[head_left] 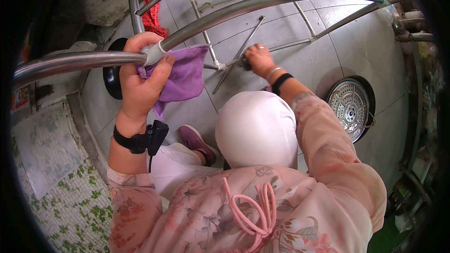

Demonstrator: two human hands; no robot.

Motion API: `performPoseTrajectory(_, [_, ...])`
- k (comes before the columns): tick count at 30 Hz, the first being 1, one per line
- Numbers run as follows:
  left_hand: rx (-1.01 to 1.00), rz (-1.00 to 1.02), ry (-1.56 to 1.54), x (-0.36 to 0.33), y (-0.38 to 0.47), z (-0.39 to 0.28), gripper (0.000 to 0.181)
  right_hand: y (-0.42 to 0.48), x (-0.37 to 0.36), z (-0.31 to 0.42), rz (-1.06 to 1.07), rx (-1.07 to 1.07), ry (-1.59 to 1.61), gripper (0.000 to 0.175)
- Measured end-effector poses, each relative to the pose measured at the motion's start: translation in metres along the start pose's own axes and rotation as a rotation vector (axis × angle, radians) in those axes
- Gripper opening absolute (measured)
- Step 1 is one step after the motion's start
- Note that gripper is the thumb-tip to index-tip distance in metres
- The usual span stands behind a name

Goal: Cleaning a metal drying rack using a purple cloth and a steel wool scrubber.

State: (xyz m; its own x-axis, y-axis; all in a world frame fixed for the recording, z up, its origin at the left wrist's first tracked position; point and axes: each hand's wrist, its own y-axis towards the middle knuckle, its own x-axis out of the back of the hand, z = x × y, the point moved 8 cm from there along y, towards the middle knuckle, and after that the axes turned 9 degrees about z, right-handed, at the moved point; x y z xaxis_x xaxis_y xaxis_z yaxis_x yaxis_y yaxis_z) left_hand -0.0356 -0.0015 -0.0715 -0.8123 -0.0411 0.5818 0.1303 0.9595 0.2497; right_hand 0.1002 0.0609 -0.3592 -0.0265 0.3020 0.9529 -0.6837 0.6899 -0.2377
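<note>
A rack frame of shiny metal tubes [267, 4] with white plastic joints stands in front of me. My left hand [137, 89] grips its upper tube at a white joint [154, 53], with a purple cloth [186, 73] pinned under the fingers and hanging down. Lower down, my right hand [259, 59] is closed around a small dark pad [245, 64], perhaps a scrubber, against the bottom tube [290, 44]. The palm hides most of that pad. Close by, a loose thin metal rod [219, 83] passes under the bottom tube at a slant.
A perforated metal steamer tray [349, 109] in a dark round pan lies on the tiled floor at right. Red dotted cloth [152, 14] and a black round vessel [114, 80] are at left. Cluttered shelving [420, 112] lines the right edge.
</note>
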Motion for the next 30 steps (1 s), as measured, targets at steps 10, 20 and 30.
performPoseTrajectory(10, [-0.001,0.039,-0.066,-0.003,-0.002,0.002,0.027,-0.025,0.005,-0.067,-0.018,-0.052,-0.255,0.021])
performPoseTrajectory(20, [-0.055,0.065,-0.077,-0.013,0.006,-0.005,0.027,-0.045,0.018,-0.16,0.112,-0.259,-0.262,0.022])
performPoseTrajectory(30, [-0.052,0.019,-0.054,-0.013,0.003,-0.007,0.027,0.006,0.0,0.035,-0.041,0.379,-0.325,0.014])
